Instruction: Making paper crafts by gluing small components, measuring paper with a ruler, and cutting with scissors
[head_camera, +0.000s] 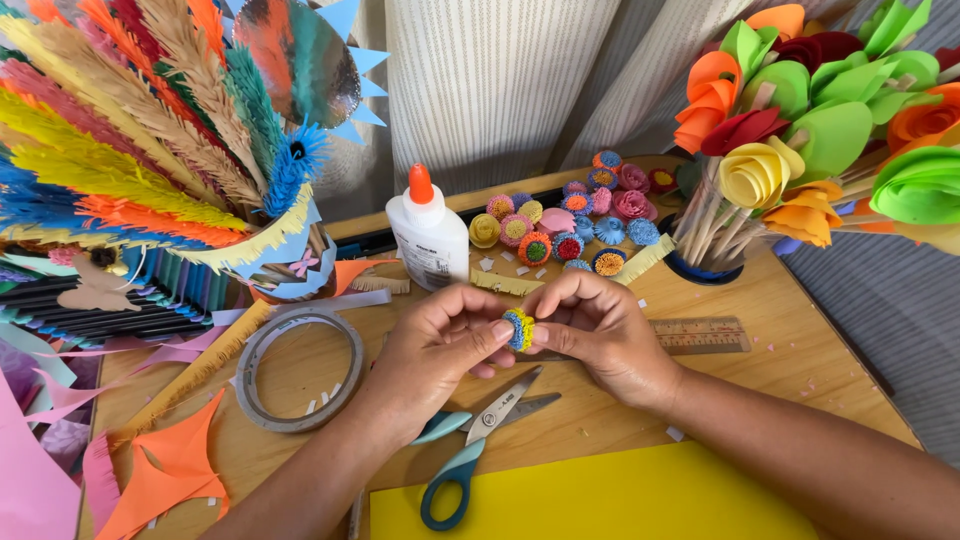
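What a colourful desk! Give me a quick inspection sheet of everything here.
Surface: wooden table, dotted with paper scraps.
Job's things: small blue-and-yellow fringed paper flower, pinched between both hands.
Clutter: glue bottle, scissors, tape ring, ruler, finished paper flowers, yellow sheet.
Hands: left hand and right hand grip the flower.
Cables: nothing seen.
Surroundings: paper bouquet, feathered paper bird, curtain.

You are working with both arms bare: no sleeves are showing anywhere along your forearms, and nothing is covering your wrists. Your left hand (440, 335) is wearing no glove, ring or watch that the view shows. Your right hand (600, 335) is likewise going ungloved, with no band or bracelet showing. Your fingernails are looking short and unpainted, as far as the view is letting you tell.
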